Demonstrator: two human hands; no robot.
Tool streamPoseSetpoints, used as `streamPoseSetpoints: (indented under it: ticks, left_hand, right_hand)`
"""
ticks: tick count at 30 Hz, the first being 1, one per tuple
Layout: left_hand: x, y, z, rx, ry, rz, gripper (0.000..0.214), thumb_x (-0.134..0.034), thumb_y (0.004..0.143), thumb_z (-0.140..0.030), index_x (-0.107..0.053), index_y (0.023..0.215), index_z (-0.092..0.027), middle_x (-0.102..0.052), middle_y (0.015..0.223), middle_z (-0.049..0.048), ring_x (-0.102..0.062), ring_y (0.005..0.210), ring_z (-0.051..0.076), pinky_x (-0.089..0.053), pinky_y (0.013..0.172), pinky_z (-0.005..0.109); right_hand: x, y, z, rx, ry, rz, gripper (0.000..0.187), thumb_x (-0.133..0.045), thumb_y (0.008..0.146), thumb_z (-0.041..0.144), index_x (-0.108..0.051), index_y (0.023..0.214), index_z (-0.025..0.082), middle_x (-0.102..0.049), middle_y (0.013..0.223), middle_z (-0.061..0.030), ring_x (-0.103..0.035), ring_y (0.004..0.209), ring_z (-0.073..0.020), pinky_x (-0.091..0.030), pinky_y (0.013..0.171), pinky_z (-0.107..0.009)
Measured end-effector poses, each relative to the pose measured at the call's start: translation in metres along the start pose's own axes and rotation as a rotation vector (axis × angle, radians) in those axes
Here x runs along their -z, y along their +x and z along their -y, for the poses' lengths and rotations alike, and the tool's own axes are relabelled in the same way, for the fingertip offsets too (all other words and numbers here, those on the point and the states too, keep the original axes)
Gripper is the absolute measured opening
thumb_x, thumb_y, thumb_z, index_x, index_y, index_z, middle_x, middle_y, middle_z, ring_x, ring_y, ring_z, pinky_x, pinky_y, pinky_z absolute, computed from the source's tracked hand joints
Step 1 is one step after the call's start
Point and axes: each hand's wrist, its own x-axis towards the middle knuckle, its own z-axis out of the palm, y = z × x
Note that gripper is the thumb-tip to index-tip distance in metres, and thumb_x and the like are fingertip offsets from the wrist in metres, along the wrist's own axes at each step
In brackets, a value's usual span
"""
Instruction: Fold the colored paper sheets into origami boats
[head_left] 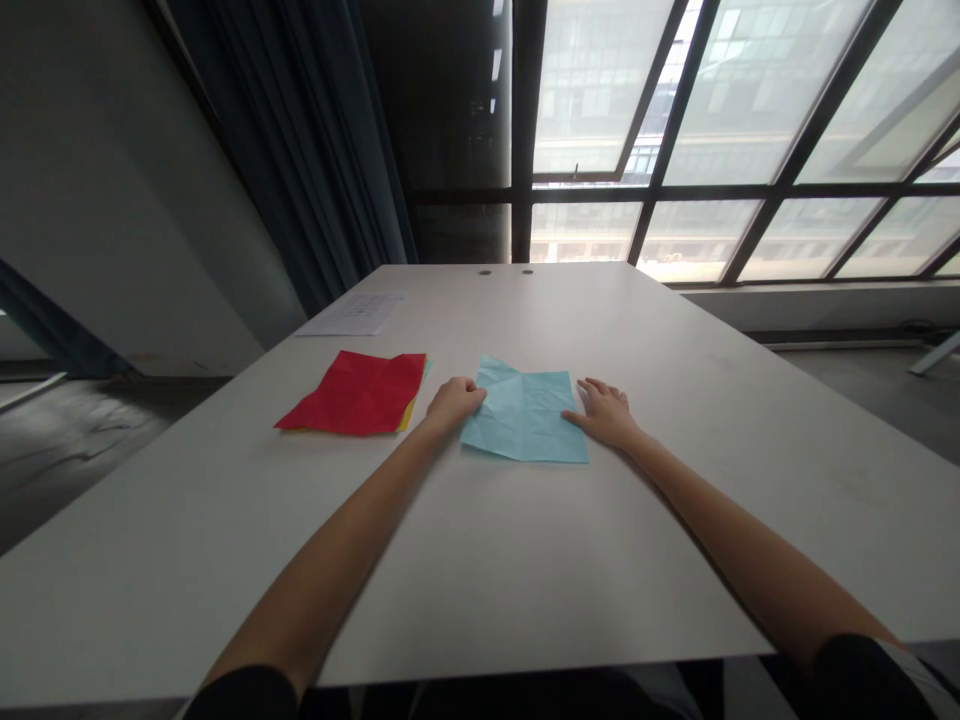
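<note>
A light blue sheet of paper (529, 420), creased across its middle, lies on the white table in front of me. Its left edge is pinched between the thumb and curled fingers of my left hand (455, 401). At the right edge, my right hand (606, 412) rests with its fingers apart, the thumb touching the paper. To the left of my left hand lies a red sheet of paper (360, 393), also creased, on top of other coloured sheets; a yellow edge (407, 414) shows beneath it.
A printed white sheet (354, 314) lies near the table's far left edge. Two round dark holes (485, 272) sit at the far end of the white table (480, 560). Beyond are a dark blue curtain (300, 130) and large windows (600, 90).
</note>
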Motion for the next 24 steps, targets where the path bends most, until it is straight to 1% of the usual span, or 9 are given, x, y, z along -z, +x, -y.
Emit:
streamPoseSetpoints:
  ticks: [3, 5, 7, 10, 14, 18, 22, 24]
  left_hand:
    - [0.001, 0.002, 0.008, -0.008, 0.066, 0.046, 0.016, -0.052, 0.058, -0.028, -0.048, 0.046, -0.017, -0.043, 0.045, -0.0023, -0.043, 0.051, 0.012, -0.026, 0.049, 0.023]
    - [0.0, 0.002, 0.011, -0.017, 0.078, 0.073, 0.014, -0.053, 0.057, -0.027, -0.052, 0.048, -0.016, -0.046, 0.046, -0.0019, -0.044, 0.051, 0.013, -0.028, 0.049, 0.023]
    - [-0.003, 0.004, 0.013, -0.028, 0.066, 0.088, 0.012, -0.055, 0.056, -0.027, -0.057, 0.054, -0.015, -0.051, 0.05, -0.0011, -0.047, 0.054, 0.013, -0.03, 0.051, 0.023]
    - [-0.005, 0.007, 0.017, -0.061, 0.017, 0.108, 0.018, -0.058, 0.056, -0.027, -0.063, 0.067, -0.014, -0.058, 0.06, 0.0005, -0.052, 0.06, 0.014, -0.035, 0.056, 0.023]
    - [-0.007, 0.011, 0.026, -0.087, -0.058, 0.123, 0.025, -0.058, 0.057, -0.026, -0.065, 0.077, -0.012, -0.062, 0.068, 0.0025, -0.055, 0.064, 0.014, -0.039, 0.059, 0.023]
    - [-0.01, 0.013, 0.033, -0.09, -0.099, 0.105, 0.022, -0.059, 0.056, -0.025, -0.065, 0.073, -0.012, -0.063, 0.067, 0.0036, -0.055, 0.064, 0.015, -0.04, 0.06, 0.024]
    - [-0.012, 0.013, 0.036, -0.097, -0.13, 0.093, 0.016, -0.059, 0.055, -0.022, -0.064, 0.067, -0.013, -0.062, 0.062, 0.002, -0.054, 0.06, 0.014, -0.039, 0.057, 0.024]
    - [-0.013, 0.014, 0.036, -0.099, -0.155, 0.086, 0.014, -0.058, 0.055, -0.02, -0.064, 0.065, -0.013, -0.06, 0.059, 0.0011, -0.052, 0.057, 0.013, -0.037, 0.055, 0.023]
  right_hand:
    - [0.002, 0.003, -0.006, -0.025, -0.046, 0.052, 0.07, -0.041, 0.069, 0.068, -0.047, 0.122, 0.022, -0.039, 0.132, -0.0118, -0.03, 0.119, -0.0365, -0.018, 0.093, -0.061]
    - [0.003, 0.004, -0.01, -0.007, -0.048, 0.051, 0.065, -0.041, 0.07, 0.067, -0.05, 0.119, 0.025, -0.042, 0.13, -0.0102, -0.031, 0.119, -0.0355, -0.02, 0.092, -0.059]
    - [0.002, 0.005, -0.012, 0.017, -0.042, 0.038, 0.061, -0.042, 0.072, 0.064, -0.051, 0.117, 0.025, -0.044, 0.129, -0.009, -0.032, 0.118, -0.0339, -0.022, 0.092, -0.057]
    - [0.0, 0.006, -0.014, 0.05, -0.035, 0.026, 0.057, -0.043, 0.073, 0.062, -0.052, 0.116, 0.025, -0.047, 0.127, -0.0078, -0.035, 0.117, -0.0318, -0.023, 0.093, -0.053]
    - [-0.003, 0.008, -0.018, 0.066, -0.011, 0.023, 0.055, -0.044, 0.073, 0.061, -0.053, 0.115, 0.025, -0.048, 0.126, -0.0072, -0.038, 0.116, -0.0301, -0.024, 0.094, -0.05]
    - [-0.004, 0.011, -0.023, 0.055, 0.043, 0.036, 0.056, -0.047, 0.072, 0.059, -0.052, 0.116, 0.025, -0.049, 0.125, -0.0065, -0.04, 0.116, -0.0291, -0.026, 0.094, -0.047]
    - [-0.005, 0.013, -0.025, -0.009, 0.075, 0.038, 0.068, -0.052, 0.068, 0.058, -0.043, 0.125, 0.021, -0.051, 0.124, -0.0082, -0.039, 0.116, -0.0307, -0.026, 0.095, -0.048]
    - [-0.005, 0.013, -0.025, -0.016, 0.068, 0.042, 0.069, -0.052, 0.067, 0.06, -0.044, 0.124, 0.022, -0.048, 0.127, -0.0083, -0.037, 0.117, -0.032, -0.024, 0.095, -0.049]
